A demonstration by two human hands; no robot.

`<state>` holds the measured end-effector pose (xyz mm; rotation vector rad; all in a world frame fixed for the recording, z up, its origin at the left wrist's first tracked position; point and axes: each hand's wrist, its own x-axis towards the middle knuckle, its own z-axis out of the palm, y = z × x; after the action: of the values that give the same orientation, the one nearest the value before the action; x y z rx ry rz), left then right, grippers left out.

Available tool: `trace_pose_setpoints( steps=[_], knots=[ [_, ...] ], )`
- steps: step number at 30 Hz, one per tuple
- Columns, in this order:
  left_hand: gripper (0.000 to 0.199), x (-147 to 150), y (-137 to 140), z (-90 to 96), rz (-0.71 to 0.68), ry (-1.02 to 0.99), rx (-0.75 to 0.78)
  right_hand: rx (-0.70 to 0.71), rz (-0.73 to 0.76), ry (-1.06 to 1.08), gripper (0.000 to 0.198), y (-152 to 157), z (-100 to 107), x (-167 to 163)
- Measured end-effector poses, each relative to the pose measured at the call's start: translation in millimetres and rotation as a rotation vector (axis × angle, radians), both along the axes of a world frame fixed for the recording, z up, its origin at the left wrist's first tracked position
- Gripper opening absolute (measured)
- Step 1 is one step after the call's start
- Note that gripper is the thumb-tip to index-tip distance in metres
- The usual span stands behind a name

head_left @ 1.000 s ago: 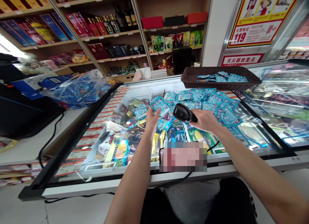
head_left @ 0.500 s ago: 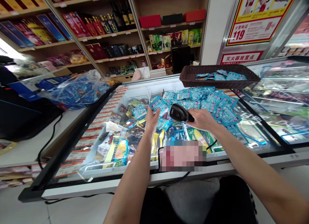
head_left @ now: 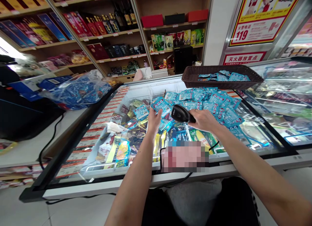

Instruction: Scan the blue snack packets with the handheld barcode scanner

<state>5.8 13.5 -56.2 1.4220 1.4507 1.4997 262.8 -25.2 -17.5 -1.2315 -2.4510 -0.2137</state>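
Scanner (head_left: 181, 114), long axis sideways, head (head_left: 175, 112) leftward

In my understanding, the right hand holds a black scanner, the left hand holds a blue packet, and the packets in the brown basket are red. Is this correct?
Not entirely: the head view shows that the packets in the brown basket are blue, not red. The right hand does hold a black scanner, and the left hand a blue packet.
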Motion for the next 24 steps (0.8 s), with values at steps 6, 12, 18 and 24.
trace_pose_setpoints(
  steps=[6,12,18,24],
  knots=[
    [0.037,0.3,1.2,0.2,0.003,-0.006,0.007,-0.023,-0.003,-0.004,0.034,-0.8,1.5,-0.6],
    [0.036,0.7,1.0,0.3,0.009,0.012,0.010,-0.026,0.001,-0.015,0.035,-2.7,3.9,-0.7],
    [0.036,0.5,1.2,0.8,0.015,0.019,0.015,-0.041,0.001,-0.030,0.034,-2.9,5.0,-1.4],
    [0.031,0.8,1.8,0.4,0.047,0.056,0.021,-0.015,0.004,0.005,0.033,-2.5,1.3,-1.3]
  ],
)
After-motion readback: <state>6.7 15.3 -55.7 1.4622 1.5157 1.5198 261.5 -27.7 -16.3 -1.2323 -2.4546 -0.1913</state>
